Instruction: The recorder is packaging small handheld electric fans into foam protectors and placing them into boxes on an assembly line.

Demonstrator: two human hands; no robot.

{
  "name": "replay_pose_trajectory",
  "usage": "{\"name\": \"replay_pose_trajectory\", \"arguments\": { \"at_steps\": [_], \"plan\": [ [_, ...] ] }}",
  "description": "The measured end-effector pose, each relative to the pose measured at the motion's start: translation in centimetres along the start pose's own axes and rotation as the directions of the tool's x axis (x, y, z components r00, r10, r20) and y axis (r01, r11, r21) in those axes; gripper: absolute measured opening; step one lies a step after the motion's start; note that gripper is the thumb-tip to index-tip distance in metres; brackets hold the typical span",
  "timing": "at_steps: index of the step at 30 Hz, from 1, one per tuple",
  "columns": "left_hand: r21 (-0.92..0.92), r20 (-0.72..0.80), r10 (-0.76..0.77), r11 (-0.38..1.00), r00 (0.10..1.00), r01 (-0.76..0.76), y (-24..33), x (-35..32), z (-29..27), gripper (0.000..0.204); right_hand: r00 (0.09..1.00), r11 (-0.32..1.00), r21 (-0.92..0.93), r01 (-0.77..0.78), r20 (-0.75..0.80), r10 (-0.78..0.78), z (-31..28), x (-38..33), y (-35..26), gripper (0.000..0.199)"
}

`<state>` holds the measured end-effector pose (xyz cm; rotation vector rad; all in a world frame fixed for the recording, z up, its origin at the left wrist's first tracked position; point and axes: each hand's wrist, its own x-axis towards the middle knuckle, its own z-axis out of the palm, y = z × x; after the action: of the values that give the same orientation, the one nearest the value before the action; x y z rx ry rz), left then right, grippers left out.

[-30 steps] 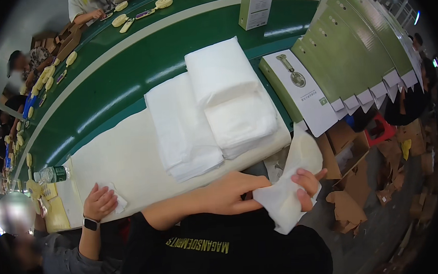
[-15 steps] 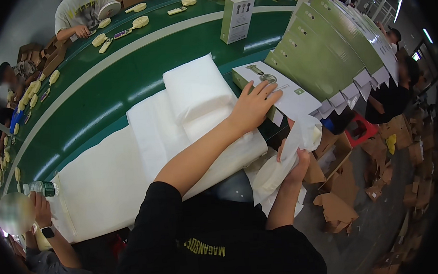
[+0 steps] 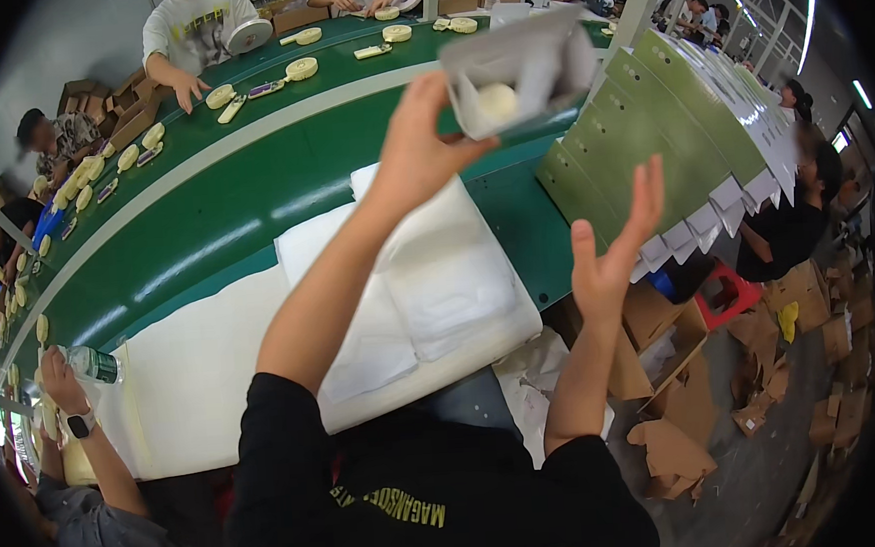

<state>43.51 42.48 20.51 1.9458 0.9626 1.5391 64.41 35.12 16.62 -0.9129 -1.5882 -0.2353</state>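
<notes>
My left hand (image 3: 418, 154) grips a small carton (image 3: 465, 99) by its side, raised over the green belt with its open end toward me. Inside sits a cream-coloured rounded piece (image 3: 496, 102) amid white wrapping. My right hand (image 3: 612, 253) is raised beside the green cartons, empty, its fingers stretched out. Below the left forearm lies a stack of white soft sleeves (image 3: 449, 293) on the pale padded surface (image 3: 208, 373).
Flattened green-and-white cartons (image 3: 640, 141) stand stacked at the right. The curved green conveyor (image 3: 204, 223) carries handheld fans (image 3: 300, 69) past co-workers. A person's hand at left holds a plastic bottle (image 3: 92, 365). Cardboard boxes (image 3: 661, 325) and a red stool (image 3: 727, 296) stand lower right.
My left hand has lifted the carton from the table up over the belt. My right hand has let go of the white-wrapped piece, which now appears inside the carton, and has opened.
</notes>
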Motion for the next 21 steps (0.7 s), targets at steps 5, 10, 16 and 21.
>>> {"name": "replay_pose_trajectory", "arguments": {
  "at_steps": [5, 10, 16, 21],
  "plan": [
    [0.179, -0.142, -0.065, 0.980, 0.988, 0.090, -10.1, 5.1, -5.6, 0.069, 0.895, 0.959, -0.071, -0.275, 0.345, 0.283, 3.9, -8.8, 3.0, 0.054],
    [0.341, -0.129, -0.221, 0.905, 0.967, 0.253, -18.3, 4.4, -8.8, 0.071, 0.816, 0.933, -0.082, -0.351, 0.462, 0.348, 6.1, -12.0, 3.0, 0.040],
    [0.500, -0.134, -0.358, 0.781, 0.924, 0.375, -18.1, 5.4, -6.2, 0.071, 0.813, 0.912, -0.043, -0.408, 0.438, 0.384, 6.0, -12.1, 3.9, 0.031],
    [0.361, -0.251, -0.277, 0.862, 0.928, 0.355, -17.4, 1.5, -6.2, 0.067, 0.724, 0.828, -0.028, -0.560, 0.469, 0.505, 6.0, -11.9, 3.6, 0.031]
  ]
}}
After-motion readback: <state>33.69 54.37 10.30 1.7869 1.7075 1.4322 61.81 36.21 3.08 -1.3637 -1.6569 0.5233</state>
